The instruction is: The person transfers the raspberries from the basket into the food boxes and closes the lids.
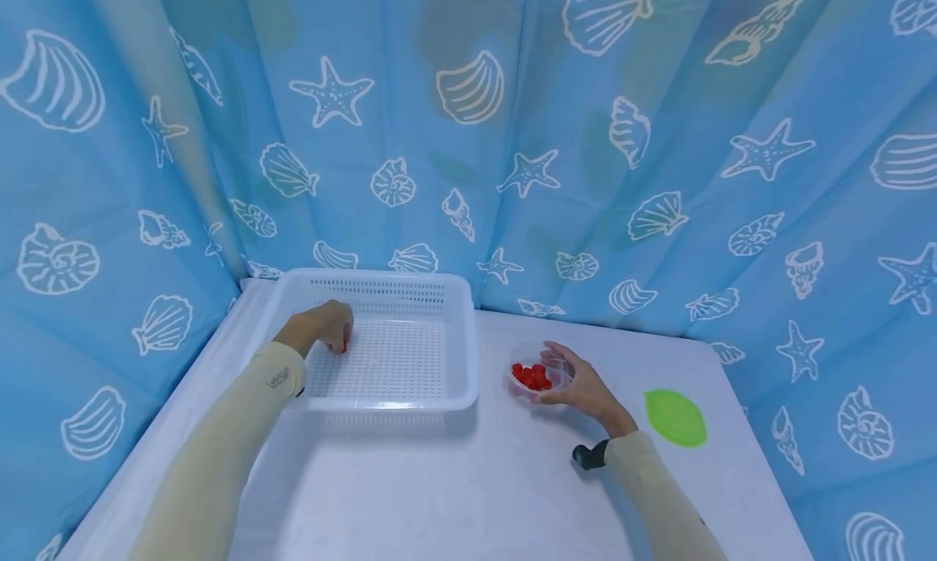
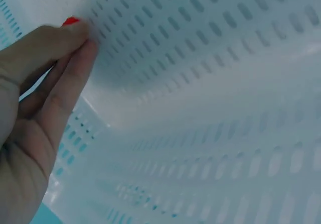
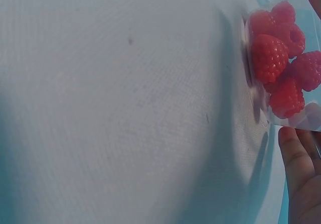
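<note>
Over the left part of a white perforated plastic basket [image 1: 459,341], my left hand [image 1: 320,325] reaches down inside. Between its thumb and fingertips it pinches a raspberry [image 2: 70,21], of which only a small red part shows. My right hand [image 1: 588,389] holds a small clear plastic container [image 1: 524,353] by its right side, thumb at the near side and fingers at the far side. Several red raspberries [image 3: 270,58] lie in that container, which stands on the table to the right of the basket.
A green leaf-shaped piece [image 1: 676,418] lies on the white tablecloth [image 1: 439,496] to the right of my right hand. Blue curtains [image 1: 410,138] printed with shells and starfish hang along the table's back and sides.
</note>
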The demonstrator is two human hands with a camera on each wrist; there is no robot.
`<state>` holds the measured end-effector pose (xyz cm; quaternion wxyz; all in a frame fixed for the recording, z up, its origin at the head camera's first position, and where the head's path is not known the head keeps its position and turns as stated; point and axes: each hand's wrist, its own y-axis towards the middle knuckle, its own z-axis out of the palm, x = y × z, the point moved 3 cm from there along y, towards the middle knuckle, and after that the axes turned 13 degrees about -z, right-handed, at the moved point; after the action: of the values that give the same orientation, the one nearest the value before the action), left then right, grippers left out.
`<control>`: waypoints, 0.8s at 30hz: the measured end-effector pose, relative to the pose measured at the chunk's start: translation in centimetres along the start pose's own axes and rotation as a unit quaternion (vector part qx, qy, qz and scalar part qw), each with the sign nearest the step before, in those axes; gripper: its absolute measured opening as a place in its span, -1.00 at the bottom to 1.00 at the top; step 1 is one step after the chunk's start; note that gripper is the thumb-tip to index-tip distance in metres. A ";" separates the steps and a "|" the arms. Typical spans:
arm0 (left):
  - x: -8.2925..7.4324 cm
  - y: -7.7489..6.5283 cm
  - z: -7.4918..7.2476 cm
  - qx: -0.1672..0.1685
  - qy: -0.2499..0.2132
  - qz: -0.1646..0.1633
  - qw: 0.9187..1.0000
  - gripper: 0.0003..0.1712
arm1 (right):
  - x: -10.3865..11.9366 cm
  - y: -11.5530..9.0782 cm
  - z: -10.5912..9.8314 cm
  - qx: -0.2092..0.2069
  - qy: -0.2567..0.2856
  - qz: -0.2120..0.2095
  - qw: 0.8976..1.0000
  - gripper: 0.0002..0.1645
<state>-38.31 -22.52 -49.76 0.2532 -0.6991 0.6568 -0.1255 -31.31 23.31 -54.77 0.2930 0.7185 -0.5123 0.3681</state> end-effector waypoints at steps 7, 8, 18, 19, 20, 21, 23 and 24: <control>-0.1 -0.4 -1.0 -0.037 -0.020 0.013 0.999 -0.80 | 0.0 0.2 0.0 0.004 -0.004 -0.001 1.000 0.37; -0.4 -0.6 -1.3 -0.043 -0.024 0.021 0.999 -0.79 | 0.1 0.2 0.0 0.004 -0.004 -0.001 1.000 0.37; -3.5 -3.2 -3.6 -0.094 -0.071 0.115 0.986 -0.71 | -0.1 0.1 -0.1 -0.001 0.001 -0.006 1.000 0.38; -3.8 -3.4 -3.7 -0.100 -0.072 0.123 0.985 -0.71 | -0.2 0.1 0.0 -0.002 0.001 -0.005 1.000 0.38; -4.0 -3.6 -3.8 -0.106 -0.074 0.131 0.983 -0.71 | -0.2 0.1 0.0 -0.003 0.001 -0.005 1.000 0.38; -4.2 -3.8 -3.9 -0.112 -0.079 0.141 0.981 -0.70 | -0.2 0.1 0.0 -0.004 0.001 -0.005 1.000 0.38; -4.5 -4.3 -4.1 -0.124 -0.095 0.155 0.976 -0.69 | -0.2 0.1 0.1 -0.006 0.001 -0.004 1.000 0.38; -4.8 -4.6 -4.1 -0.131 -0.102 0.161 0.973 -0.68 | -0.2 0.1 0.2 -0.006 0.003 -0.002 1.000 0.38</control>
<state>-36.99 -18.56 -43.14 0.2416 -0.6204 0.7422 0.0761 -31.41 23.26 -55.02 0.2997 0.7168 -0.5119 0.3665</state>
